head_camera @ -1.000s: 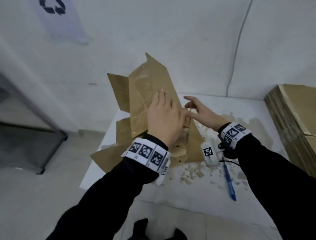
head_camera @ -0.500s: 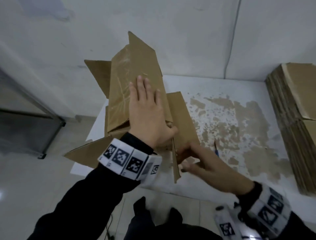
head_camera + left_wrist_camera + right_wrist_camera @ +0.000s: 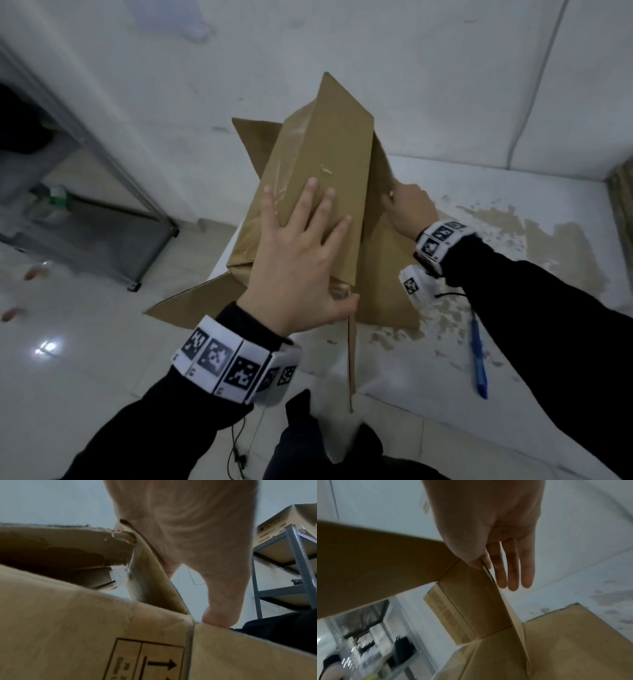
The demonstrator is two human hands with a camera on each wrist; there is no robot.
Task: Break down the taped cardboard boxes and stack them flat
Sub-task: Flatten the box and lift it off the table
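Note:
A brown cardboard box (image 3: pixel 329 154) with its flaps splayed out stands tilted on the left end of the white table (image 3: pixel 513 342). My left hand (image 3: pixel 301 246) lies flat on its top panel, fingers spread, thumb at the near edge. In the left wrist view the left hand's thumb (image 3: pixel 214 618) presses on a box corner (image 3: pixel 85 628). At the box's right side, my right hand (image 3: pixel 407 209) holds a side flap. The right wrist view shows the right hand (image 3: pixel 488 566) pinching the flap's edge (image 3: pixel 505 608) between thumb and fingers, the other fingers straight.
A blue pen (image 3: pixel 478 353) lies on the table near my right forearm. A stack of flattened cardboard (image 3: pixel 621 192) shows at the far right edge. A grey metal shelf (image 3: pixel 102 205) stands on the floor to the left. The wall is close behind the box.
My right hand moved from the box's near front edge up to the right side flap and took hold of it. The left hand stayed flat on the top panel.

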